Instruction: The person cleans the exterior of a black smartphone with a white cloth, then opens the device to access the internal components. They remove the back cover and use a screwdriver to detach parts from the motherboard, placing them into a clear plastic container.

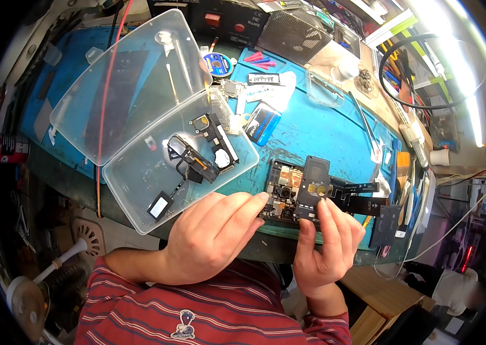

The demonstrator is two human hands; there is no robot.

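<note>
An opened smartphone (280,190) lies on the blue mat in front of me, its circuit board, camera modules and copper-coloured patches bare. My left hand (211,233) is closed, with its fingertips at the phone's left edge. Between the thumb and fingers of my right hand (329,241) is a black cover plate (314,181) with a round opening, held upright over the phone's right part. Dark flex cables (358,195) stretch to the right from behind the plate. How firmly my left fingers grip the phone is partly hidden.
On the left, an open clear plastic box (139,167) holds black phone parts (220,144), with its lid leaning back. Further off are a solder reel (218,64), a blue packet (262,122) and circuit boards (231,88). Tweezers (363,123) and other tools lie to the right.
</note>
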